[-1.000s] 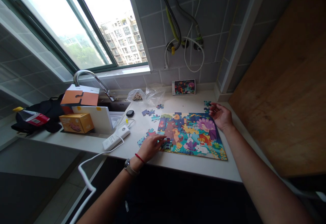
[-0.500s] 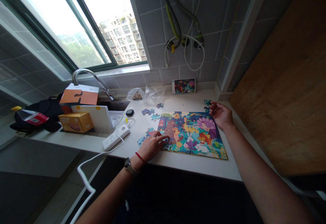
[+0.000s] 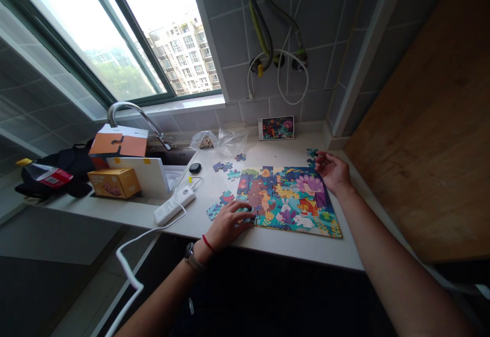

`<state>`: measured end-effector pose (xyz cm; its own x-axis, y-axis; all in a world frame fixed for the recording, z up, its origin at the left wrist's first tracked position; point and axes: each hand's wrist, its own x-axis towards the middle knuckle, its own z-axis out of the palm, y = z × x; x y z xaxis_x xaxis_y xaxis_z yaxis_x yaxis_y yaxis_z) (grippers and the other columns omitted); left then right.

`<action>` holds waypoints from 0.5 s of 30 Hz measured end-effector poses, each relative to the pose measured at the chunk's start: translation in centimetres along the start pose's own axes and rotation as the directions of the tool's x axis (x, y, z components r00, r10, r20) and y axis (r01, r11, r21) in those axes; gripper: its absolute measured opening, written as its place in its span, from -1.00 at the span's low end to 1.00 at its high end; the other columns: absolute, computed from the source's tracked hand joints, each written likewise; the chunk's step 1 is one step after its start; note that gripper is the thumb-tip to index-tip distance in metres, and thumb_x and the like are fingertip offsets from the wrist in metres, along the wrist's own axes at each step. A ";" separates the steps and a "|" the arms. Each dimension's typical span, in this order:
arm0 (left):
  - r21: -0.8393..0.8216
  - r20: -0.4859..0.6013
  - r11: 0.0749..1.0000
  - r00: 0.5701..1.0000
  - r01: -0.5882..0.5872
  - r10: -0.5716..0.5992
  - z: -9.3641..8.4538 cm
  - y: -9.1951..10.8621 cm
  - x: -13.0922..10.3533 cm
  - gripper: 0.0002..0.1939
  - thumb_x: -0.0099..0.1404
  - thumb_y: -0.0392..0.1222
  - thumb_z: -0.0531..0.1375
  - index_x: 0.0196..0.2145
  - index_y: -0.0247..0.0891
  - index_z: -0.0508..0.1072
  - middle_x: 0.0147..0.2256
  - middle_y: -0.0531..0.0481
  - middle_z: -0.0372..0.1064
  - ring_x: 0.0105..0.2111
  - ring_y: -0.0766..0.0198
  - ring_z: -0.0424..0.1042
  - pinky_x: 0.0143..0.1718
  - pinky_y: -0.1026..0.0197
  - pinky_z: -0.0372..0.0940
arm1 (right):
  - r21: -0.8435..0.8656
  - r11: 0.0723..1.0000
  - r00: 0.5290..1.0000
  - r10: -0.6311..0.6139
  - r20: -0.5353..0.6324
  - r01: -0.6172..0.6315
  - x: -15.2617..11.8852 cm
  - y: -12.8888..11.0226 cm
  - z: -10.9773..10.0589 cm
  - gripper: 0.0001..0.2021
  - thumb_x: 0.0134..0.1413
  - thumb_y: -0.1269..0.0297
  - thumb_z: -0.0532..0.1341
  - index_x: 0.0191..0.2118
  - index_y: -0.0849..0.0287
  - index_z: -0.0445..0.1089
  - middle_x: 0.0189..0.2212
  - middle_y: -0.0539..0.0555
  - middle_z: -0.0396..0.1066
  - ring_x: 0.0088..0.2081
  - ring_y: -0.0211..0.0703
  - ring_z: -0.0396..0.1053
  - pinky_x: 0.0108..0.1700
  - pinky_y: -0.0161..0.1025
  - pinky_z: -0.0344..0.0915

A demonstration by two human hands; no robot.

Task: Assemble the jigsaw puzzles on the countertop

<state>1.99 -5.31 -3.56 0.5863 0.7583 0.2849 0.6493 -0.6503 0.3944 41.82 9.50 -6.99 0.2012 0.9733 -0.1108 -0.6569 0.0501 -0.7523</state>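
A colourful animal jigsaw puzzle (image 3: 285,201), largely joined together, lies on the white counter. At its lower left corner, my left hand (image 3: 228,223) has thumb and fingers closed around a jigsaw piece (image 3: 248,216) that is mostly covered by the fingers. Loose jigsaw pieces (image 3: 221,201) lie just beyond that hand, and more loose pieces (image 3: 222,167) are spread above the puzzle's left side. My right hand (image 3: 334,172) rests by the upper right corner, its fingers loosely curved and apart. Next to its fingertips are dark teal pieces (image 3: 311,153).
A picture card (image 3: 276,128) leans against the back wall. Clear plastic bags (image 3: 231,140) lie beside the sink (image 3: 179,157). A white power strip (image 3: 174,207) with its cable, a black round object (image 3: 195,168) and a yellow box (image 3: 114,184) stand on the left.
My left hand has shifted slightly, with its thumb now showing below the fingers at the puzzle's corner. The right hand has hardly moved.
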 end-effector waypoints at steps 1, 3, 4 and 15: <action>0.006 -0.019 1.000 1.000 0.012 -0.012 0.3 0.1 0.0 -0.84 0.44 -0.09 0.33 -0.05 -0.05 0.67 0.04 -0.10 0.53 0.02 0.06 0.52 0.19 -0.11 0.41 | -0.003 1.000 1.000 -0.001 0.003 0.001 0.0 0.0 0.0 -0.86 -0.04 0.30 0.31 -0.30 0.12 0.58 -0.53 0.04 0.51 -0.54 -0.19 0.38 -0.56 -0.30 0.38; 0.019 -0.047 0.999 0.999 0.025 -0.025 0.7 0.3 -0.1 -0.84 0.44 -0.08 0.32 -0.07 -0.04 0.68 0.02 -0.10 0.53 0.00 0.06 0.52 0.11 -0.06 0.46 | -0.005 1.000 1.000 -0.002 0.005 0.002 -0.1 0.0 0.0 -0.86 -0.05 0.29 0.31 -0.30 0.12 0.58 -0.53 0.03 0.50 -0.55 -0.19 0.38 -0.56 -0.30 0.38; 0.023 -0.053 0.999 0.998 0.029 -0.027 0.8 0.4 -0.1 -0.84 0.45 -0.07 0.32 -0.07 -0.03 0.68 0.02 -0.11 0.53 0.00 0.05 0.52 0.08 -0.05 0.47 | -0.005 1.000 1.000 -0.002 0.005 0.002 -0.1 -0.1 0.0 -0.86 -0.05 0.29 0.31 -0.31 0.11 0.58 -0.53 0.03 0.50 -0.55 -0.19 0.38 -0.57 -0.30 0.38; 0.050 0.003 0.999 1.000 0.018 -0.018 0.3 0.4 -0.3 -0.76 0.42 -0.09 0.35 0.02 0.02 0.66 0.06 -0.11 0.45 0.05 0.02 0.47 0.21 -0.17 0.40 | 0.007 1.000 1.000 0.004 -0.005 -0.004 -0.1 -0.1 0.2 -0.86 -0.06 0.30 0.31 -0.31 0.10 0.58 -0.53 0.03 0.52 -0.55 -0.19 0.38 -0.58 -0.30 0.37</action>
<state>2.18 -5.81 -3.75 0.5758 0.7698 0.2755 0.6831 -0.6381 0.3552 41.72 9.42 -6.83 0.2023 0.9722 -0.1177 -0.6631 0.0476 -0.7470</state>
